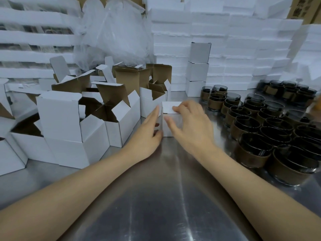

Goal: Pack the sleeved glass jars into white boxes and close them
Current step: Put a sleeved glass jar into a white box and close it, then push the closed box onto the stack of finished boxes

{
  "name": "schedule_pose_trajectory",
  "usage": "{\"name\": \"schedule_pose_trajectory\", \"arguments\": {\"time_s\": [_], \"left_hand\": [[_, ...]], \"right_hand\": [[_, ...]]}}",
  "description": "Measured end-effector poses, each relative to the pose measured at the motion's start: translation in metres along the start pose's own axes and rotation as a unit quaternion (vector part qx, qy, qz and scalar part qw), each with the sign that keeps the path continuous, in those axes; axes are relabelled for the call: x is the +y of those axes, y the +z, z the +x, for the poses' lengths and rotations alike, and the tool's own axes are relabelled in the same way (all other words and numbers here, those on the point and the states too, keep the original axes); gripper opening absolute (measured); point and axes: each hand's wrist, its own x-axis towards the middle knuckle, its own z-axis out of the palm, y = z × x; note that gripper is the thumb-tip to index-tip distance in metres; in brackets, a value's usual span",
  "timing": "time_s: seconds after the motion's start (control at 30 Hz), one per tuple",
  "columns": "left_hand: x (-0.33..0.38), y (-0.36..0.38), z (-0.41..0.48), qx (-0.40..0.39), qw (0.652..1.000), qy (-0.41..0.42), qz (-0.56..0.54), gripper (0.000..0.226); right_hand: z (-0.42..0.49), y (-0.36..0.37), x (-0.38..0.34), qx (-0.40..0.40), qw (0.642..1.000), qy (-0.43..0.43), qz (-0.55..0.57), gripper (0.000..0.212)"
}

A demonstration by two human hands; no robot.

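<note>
Closed white box (168, 108) sits mid-table (156, 197), between my hands. My left hand (147, 136) is flat, fingers straight against its left side. My right hand (192, 126) grips it, fingers curled over the top, thumb on the front. Sleeved jars (260, 129) are massed to the right, open boxes (83, 122) to the left.

Steel table (156, 197); crumpled clear plastic bags (114, 32) behind.

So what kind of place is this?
Probably a packing workshop: rows of sleeved glass jars wait on a steel table, open white boxes stand ready, and flat white packing material is piled behind.
</note>
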Motion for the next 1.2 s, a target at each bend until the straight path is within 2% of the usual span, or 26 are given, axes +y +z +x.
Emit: {"name": "schedule_pose_trajectory", "arguments": {"time_s": [0.1,0.17,0.27,0.47,0.57,0.63,0.77,1.03,1.2], "left_hand": [[-0.002,0.001,0.0,0.005,1.0,-0.022,0.002,0.068],[-0.002,0.002,0.0,0.006,1.0,-0.023,0.007,0.067],[0.0,0.002,0.0,0.014,1.0,-0.017,0.015,0.064],[0.002,0.003,-0.002,0.006,0.999,-0.001,0.037,0.055],[0.002,0.004,-0.001,0.007,0.999,0.007,0.043,0.052],[0.001,0.003,0.002,0.016,0.999,0.008,0.041,0.05],[-0.002,0.005,0.005,0.016,0.999,0.019,0.046,0.048],[-0.004,0.006,0.006,0.009,0.998,0.032,0.059,0.042],[-0.006,0.006,0.005,0.0,0.997,0.033,0.072,0.038]], "right_hand": [[0.008,0.017,0.012,-0.039,0.997,0.071,-0.017,0.045],[0.018,0.026,0.024,-0.058,0.989,0.138,-0.012,0.054],[0.037,0.039,0.041,-0.057,0.98,0.191,-0.003,0.071],[0.08,0.075,0.067,-0.06,0.978,0.196,0.047,0.08],[0.099,0.089,0.073,-0.05,0.979,0.189,0.055,0.092],[0.111,0.096,0.075,-0.009,0.984,0.174,0.044,0.087],[0.122,0.107,0.077,0.054,0.993,0.1,-0.021,0.053],[0.14,0.122,0.079,-0.032,0.998,-0.01,-0.06,0.033],[0.153,0.134,0.086,-0.076,0.995,0.05,-0.048,0.039]]}}
